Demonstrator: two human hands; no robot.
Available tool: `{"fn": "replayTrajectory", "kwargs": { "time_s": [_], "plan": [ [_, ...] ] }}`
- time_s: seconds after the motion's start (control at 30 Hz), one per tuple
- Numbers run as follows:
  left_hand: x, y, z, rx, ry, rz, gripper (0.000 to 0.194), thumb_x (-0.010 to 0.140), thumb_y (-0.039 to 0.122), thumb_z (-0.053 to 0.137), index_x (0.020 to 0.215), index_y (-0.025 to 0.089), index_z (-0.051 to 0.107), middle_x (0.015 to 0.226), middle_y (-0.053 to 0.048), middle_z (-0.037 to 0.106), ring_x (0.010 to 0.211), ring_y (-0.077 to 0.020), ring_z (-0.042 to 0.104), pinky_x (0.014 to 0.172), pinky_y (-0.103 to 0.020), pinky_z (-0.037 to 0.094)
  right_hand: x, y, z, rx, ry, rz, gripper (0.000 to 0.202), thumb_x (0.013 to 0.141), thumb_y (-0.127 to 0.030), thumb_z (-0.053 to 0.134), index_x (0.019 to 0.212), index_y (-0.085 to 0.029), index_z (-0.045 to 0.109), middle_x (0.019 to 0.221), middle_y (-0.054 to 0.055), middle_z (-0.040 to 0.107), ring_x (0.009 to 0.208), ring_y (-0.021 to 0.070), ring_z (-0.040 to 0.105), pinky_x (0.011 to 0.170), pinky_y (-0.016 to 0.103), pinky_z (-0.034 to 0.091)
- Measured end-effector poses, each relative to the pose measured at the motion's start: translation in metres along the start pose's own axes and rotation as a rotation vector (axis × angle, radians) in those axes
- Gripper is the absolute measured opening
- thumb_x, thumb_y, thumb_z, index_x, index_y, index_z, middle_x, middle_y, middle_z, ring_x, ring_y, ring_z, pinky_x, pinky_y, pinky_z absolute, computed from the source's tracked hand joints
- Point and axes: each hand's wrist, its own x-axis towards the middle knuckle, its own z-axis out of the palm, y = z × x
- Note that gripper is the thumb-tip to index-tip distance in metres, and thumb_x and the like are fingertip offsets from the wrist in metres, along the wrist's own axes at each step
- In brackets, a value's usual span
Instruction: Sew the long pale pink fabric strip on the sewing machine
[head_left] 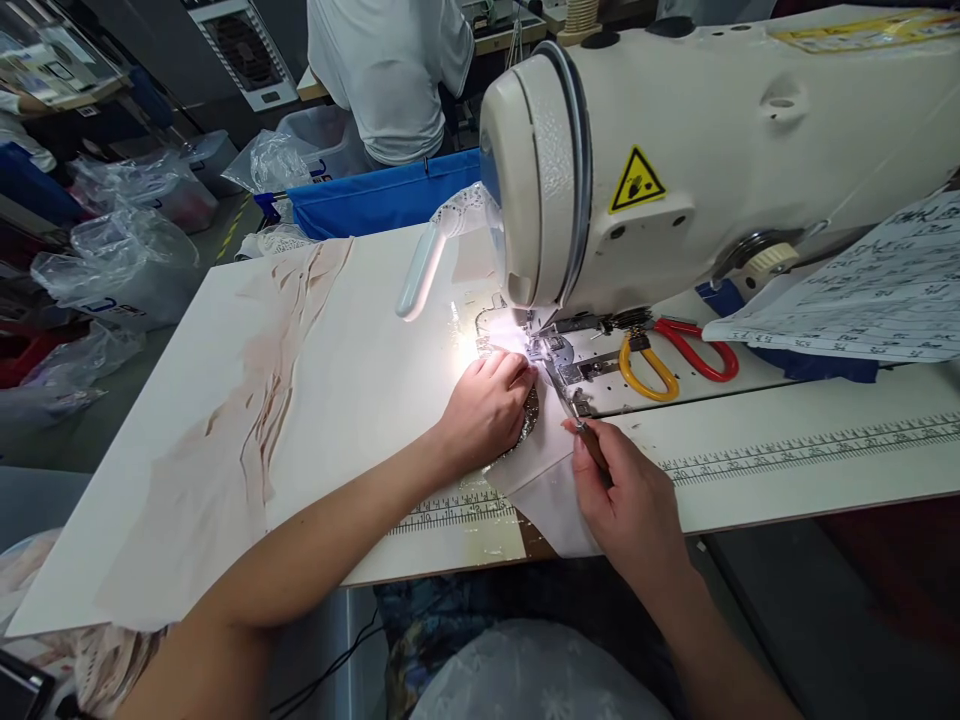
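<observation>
Under the head of a white sewing machine (660,160), my left hand (489,405) is closed on pale fabric (551,430) beside the lit presser foot. A shiny, dark, sequin-like trim (529,418) shows at its fingers. My right hand (626,490) grips a slim tool with a brown handle (592,448). Its metal shaft points up and left toward the needle area; the exact kind of tool is unclear. The fabric spreads between both hands, its lower part reaching the table's front edge. Bright light and my left fingers hide the stitching point.
Yellow-handled snips (649,370) and red-handled scissors (705,350) lie right of the needle area. Pale fabric pieces (217,470) lie on the table at left. A handwritten sheet (862,285) hangs at right. A measuring tape (810,450) runs along the front. Another person (390,80) sits beyond.
</observation>
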Motion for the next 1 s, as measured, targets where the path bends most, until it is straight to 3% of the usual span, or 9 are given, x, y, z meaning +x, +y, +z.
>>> {"fn": "replayTrajectory", "kwargs": {
  "time_s": [0.2, 0.37, 0.47, 0.57, 0.67, 0.77, 0.87, 1.0],
  "plan": [
    [-0.001, 0.000, 0.000, -0.037, -0.022, -0.024, 0.036, 0.096, 0.019, 0.029, 0.107, 0.012, 0.063, 0.107, -0.016, 0.061, 0.091, -0.0245, 0.057, 0.074, -0.040, 0.049, -0.003, -0.007, -0.002, 0.043, -0.055, 0.024, 0.021, 0.092, -0.016, 0.043, 0.105, -0.022, 0.059, 0.097, 0.007, 0.075, 0.088, 0.0213, 0.072, 0.068, 0.029, 0.057],
    [0.005, 0.004, -0.006, -0.030, -0.086, -0.054, 0.034, 0.095, 0.020, 0.034, 0.099, 0.009, 0.065, 0.102, -0.017, 0.061, 0.091, -0.0258, 0.056, 0.075, -0.040, 0.049, 0.000, -0.028, -0.009, 0.177, -0.065, 0.075, 0.018, 0.094, -0.018, 0.043, 0.101, -0.023, 0.059, 0.091, 0.003, 0.073, 0.082, 0.0180, 0.071, 0.067, 0.026, 0.055],
    [0.012, 0.008, -0.009, 0.051, -0.174, -0.019, 0.026, 0.091, 0.020, 0.043, 0.092, 0.008, 0.065, 0.090, -0.016, 0.062, 0.088, -0.0272, 0.056, 0.072, -0.039, 0.049, -0.002, -0.043, -0.012, 0.247, -0.038, -0.009, 0.020, 0.094, -0.016, 0.043, 0.105, -0.022, 0.058, 0.087, 0.003, 0.071, 0.077, 0.0155, 0.070, 0.064, 0.024, 0.054],
    [0.017, 0.008, -0.006, 0.043, -0.119, -0.093, 0.021, 0.090, 0.016, 0.044, 0.090, 0.011, 0.064, 0.090, -0.015, 0.064, 0.087, -0.0254, 0.057, 0.067, -0.035, 0.049, -0.008, -0.051, -0.016, 0.286, -0.043, -0.135, 0.023, 0.091, -0.012, 0.043, 0.109, -0.020, 0.056, 0.081, 0.001, 0.069, 0.072, 0.0134, 0.069, 0.062, 0.021, 0.053],
    [0.015, 0.001, 0.000, -0.169, 0.032, -0.275, 0.018, 0.091, 0.017, 0.046, 0.085, 0.015, 0.063, 0.094, -0.011, 0.066, 0.082, -0.0207, 0.060, 0.066, -0.032, 0.050, -0.015, -0.043, -0.020, 0.202, -0.048, -0.109, 0.023, 0.092, -0.014, 0.043, 0.109, -0.020, 0.056, 0.085, 0.003, 0.074, 0.071, 0.0143, 0.071, 0.061, 0.021, 0.054],
    [0.012, -0.007, 0.005, -0.518, 0.131, -0.327, 0.016, 0.089, 0.020, 0.051, 0.077, 0.018, 0.062, 0.090, -0.006, 0.068, 0.079, -0.0175, 0.063, 0.072, -0.031, 0.053, -0.015, -0.023, -0.022, 0.006, -0.048, 0.006, 0.020, 0.095, -0.024, 0.044, 0.108, -0.019, 0.058, 0.087, 0.006, 0.077, 0.068, 0.0190, 0.073, 0.054, 0.025, 0.052],
    [0.010, -0.013, 0.005, -0.748, 0.164, -0.342, 0.018, 0.089, 0.024, 0.052, 0.075, 0.020, 0.062, 0.084, -0.004, 0.068, 0.082, -0.0177, 0.064, 0.076, -0.032, 0.053, -0.009, -0.003, -0.018, -0.150, -0.048, 0.042, 0.026, 0.096, -0.029, 0.041, 0.109, -0.015, 0.060, 0.079, 0.006, 0.077, 0.059, 0.0207, 0.071, 0.044, 0.025, 0.045],
    [0.013, -0.015, 0.005, -0.827, 0.139, -0.385, 0.017, 0.088, 0.030, 0.052, 0.077, 0.021, 0.063, 0.085, -0.004, 0.068, 0.083, -0.0186, 0.064, 0.078, -0.034, 0.053, 0.001, 0.008, -0.007, -0.255, -0.001, -0.028, 0.029, 0.096, -0.024, 0.039, 0.106, -0.014, 0.065, 0.080, 0.007, 0.077, 0.056, 0.0173, 0.069, 0.044, 0.024, 0.040]
  ]
}}
